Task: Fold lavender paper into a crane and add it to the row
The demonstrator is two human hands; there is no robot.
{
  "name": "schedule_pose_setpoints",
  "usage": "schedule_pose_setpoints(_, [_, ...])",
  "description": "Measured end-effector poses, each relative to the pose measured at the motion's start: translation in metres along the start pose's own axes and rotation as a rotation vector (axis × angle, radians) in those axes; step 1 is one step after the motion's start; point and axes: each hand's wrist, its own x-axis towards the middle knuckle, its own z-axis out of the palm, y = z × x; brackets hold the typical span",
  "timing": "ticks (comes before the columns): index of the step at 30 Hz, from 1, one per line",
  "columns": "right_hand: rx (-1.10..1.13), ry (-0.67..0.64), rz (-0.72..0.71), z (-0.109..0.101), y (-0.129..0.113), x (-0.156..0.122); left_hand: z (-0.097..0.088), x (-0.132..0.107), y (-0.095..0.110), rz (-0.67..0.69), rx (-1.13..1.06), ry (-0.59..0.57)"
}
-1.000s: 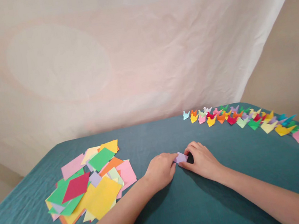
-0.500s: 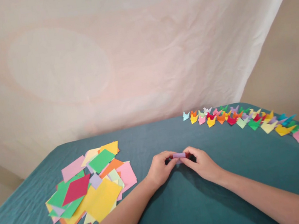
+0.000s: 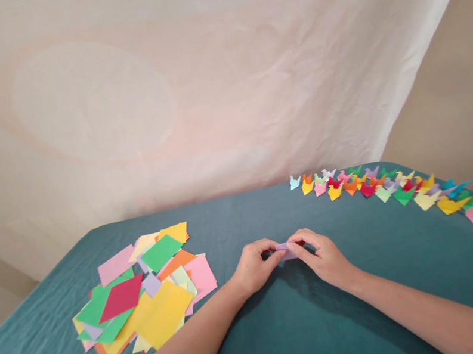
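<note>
Between my two hands, just above the cloth, is a small piece of folded purple paper (image 3: 288, 253). My left hand (image 3: 259, 264) is closed on its left end, thumb against index finger. My right hand (image 3: 317, 254) pinches the right end, with the thumb pressed on the near face. Fingertips cover both ends of the paper, so its full shape is hidden.
A loose pile of coloured paper sheets (image 3: 164, 313) lies left of my hands. Several folded paper birds (image 3: 384, 193) stand in rows along the back right. Dark green cloth (image 3: 264, 341) covers the table, and a pale hanging sheet (image 3: 203, 86) rises behind it.
My right thumb and fingers have shifted slightly along the purple paper. More of its lower part shows below the fold. The left hand has hardly moved.
</note>
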Motion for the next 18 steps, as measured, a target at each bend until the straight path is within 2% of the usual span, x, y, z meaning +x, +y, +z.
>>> schedule_pose_setpoints(9, [0.036,0.025,-0.060,-0.0030,-0.0036,-0.0026,-0.0009,-0.0014,0.0023,0.063,-0.037,-0.048])
schedule_pose_setpoints(12, [0.037,0.041,-0.063,-0.0018,-0.0043,-0.0030,0.0001,-0.0017,0.0027,0.025,-0.016,-0.049])
schedule_pose_setpoints(18, [0.036,0.086,-0.057,0.0011,-0.0030,-0.0007,0.0050,-0.0010,-0.0036,-0.073,-0.002,0.043])
